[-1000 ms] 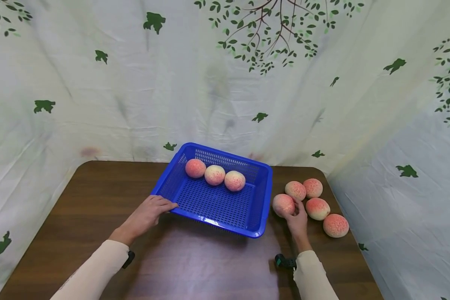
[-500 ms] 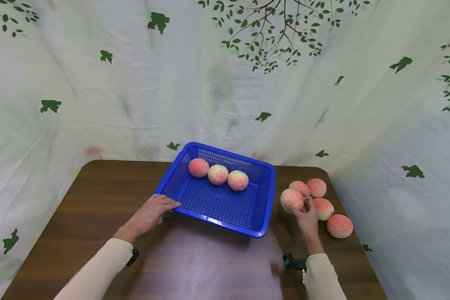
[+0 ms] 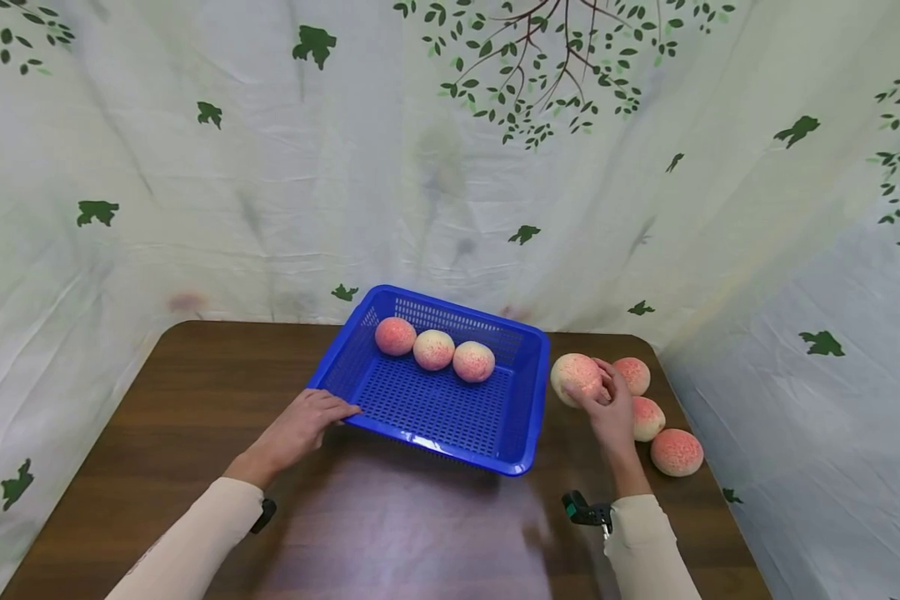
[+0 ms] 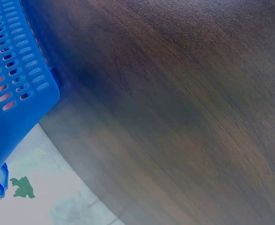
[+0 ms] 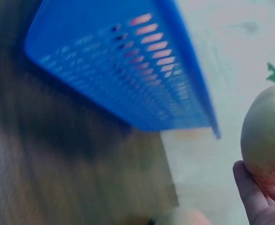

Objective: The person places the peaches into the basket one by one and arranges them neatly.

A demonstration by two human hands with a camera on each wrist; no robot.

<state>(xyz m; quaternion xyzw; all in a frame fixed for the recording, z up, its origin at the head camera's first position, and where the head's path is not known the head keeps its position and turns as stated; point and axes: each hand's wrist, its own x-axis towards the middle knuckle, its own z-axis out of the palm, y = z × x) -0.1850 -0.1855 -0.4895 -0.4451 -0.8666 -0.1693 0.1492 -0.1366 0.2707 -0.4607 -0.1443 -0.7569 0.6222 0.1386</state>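
Blue basket [image 3: 450, 451] gripped at corner by left hand [image 3: 306, 423], likely for steadying; 1 peach [image 3: 574, 377] gripped by right hand [image 3: 609, 410], probably against slipping.

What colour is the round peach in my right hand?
The round peach in the right hand is cream with pinkish-red speckles, clearest in the head view.

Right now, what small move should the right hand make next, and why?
Probably shift the held peach left over the basket: the right hand grips it just right of the basket, the left hand holds the basket's near-left corner, and three peaches sit inside, toward the far side.
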